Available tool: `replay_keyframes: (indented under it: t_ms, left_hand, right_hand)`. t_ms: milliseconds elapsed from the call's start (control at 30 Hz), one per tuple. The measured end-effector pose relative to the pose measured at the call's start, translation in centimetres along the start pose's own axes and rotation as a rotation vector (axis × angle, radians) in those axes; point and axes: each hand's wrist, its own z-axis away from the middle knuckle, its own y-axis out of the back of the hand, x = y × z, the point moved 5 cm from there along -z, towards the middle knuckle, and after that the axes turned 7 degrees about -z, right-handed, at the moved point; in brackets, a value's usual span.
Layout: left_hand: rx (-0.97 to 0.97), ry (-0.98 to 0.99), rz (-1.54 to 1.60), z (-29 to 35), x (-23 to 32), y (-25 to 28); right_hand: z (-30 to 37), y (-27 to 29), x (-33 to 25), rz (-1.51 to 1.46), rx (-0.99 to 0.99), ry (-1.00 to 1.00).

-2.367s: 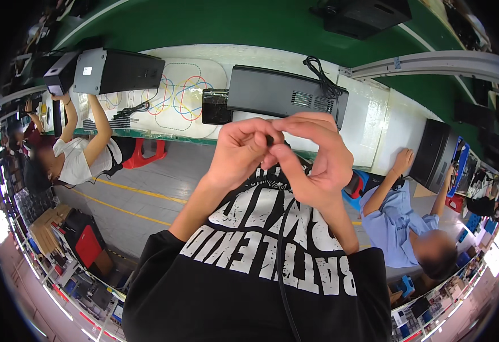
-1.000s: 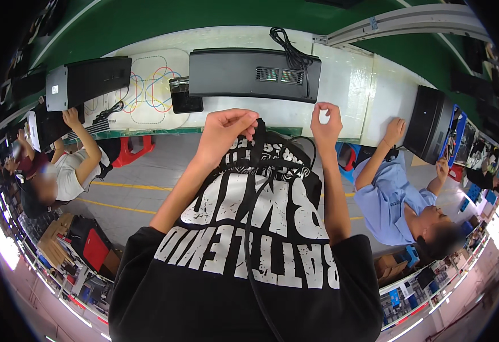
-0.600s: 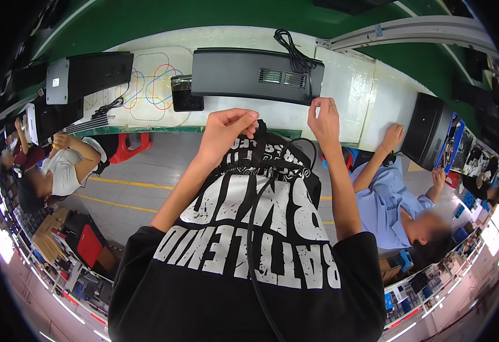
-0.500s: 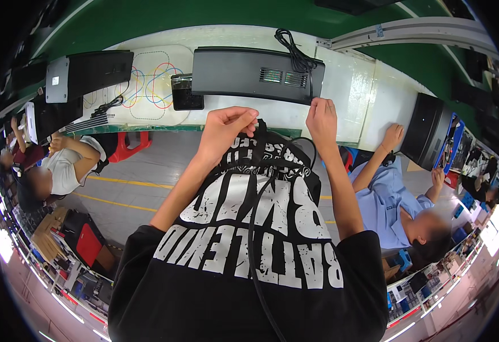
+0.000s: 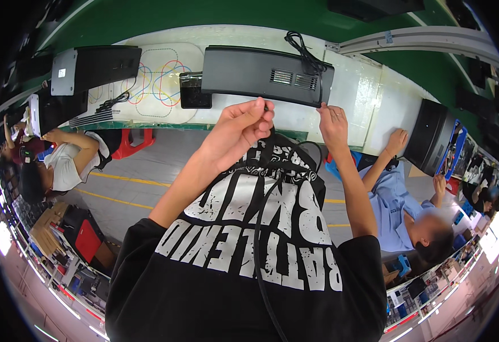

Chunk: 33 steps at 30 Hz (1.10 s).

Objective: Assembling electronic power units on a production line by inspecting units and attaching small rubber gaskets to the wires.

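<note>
A long dark grey casing (image 5: 241, 71) with two vent grilles lies on the bench in front of me. A coiled black cable (image 5: 306, 54) rests on its right end, one strand dropping toward the near right corner. At that corner, my right hand (image 5: 335, 125) has thumb and fingers pinched together; what lies between them is hidden. Just short of the near edge, my left hand (image 5: 235, 131) is closed, a small dark tip showing at its fingertips that I cannot identify. Left of the casing sits a shallow black tray (image 5: 195, 98).
Another dark casing (image 5: 98, 68) stands at the left by a bundled cable (image 5: 113, 101). On the right are a black casing (image 5: 430, 137) and a blue bin (image 5: 454, 148). Co-workers sit on both sides, one in a blue shirt (image 5: 389, 199). A red stool (image 5: 133, 142) stands below the bench.
My left hand has moved up and slightly right, toward the casing's near edge, fingers still closed. My right hand stays by the corner. The whole view has shifted a little.
</note>
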Motion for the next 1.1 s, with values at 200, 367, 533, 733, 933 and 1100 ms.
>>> replay_keyframes:
  t_ms: [200,367,533,733,933,1100]
  left_hand:
    - [-0.066,0.021,0.083,1.3,0.4,-1.7]
    - [-0.104,0.023,0.097,1.5,0.6,-2.3]
    - [-0.226,-0.039,0.018,1.6,0.8,-2.8]
    - [-0.218,-0.114,-0.157,2.0,0.8,-3.3]
    - [-0.201,-0.144,-0.164,1.9,0.7,-2.9]
    - [-0.131,-0.105,-0.150,1.8,0.5,-3.1]
  right_hand:
    - [0.3,-0.6,-0.1,0.045,-0.022,-0.006]
    - [0.5,-1.5,-1.0,0.200,-0.187,0.021]
    - [0.5,-1.6,-1.1,0.209,-0.174,-0.026]
    - [-3.2,3.2,-3.8,-0.035,-0.228,-0.310]
    - [-10.7,13.6,-14.0,-0.740,0.296,-0.284]
    - [-11.5,13.5,-15.9,-0.628,0.209,-0.052]
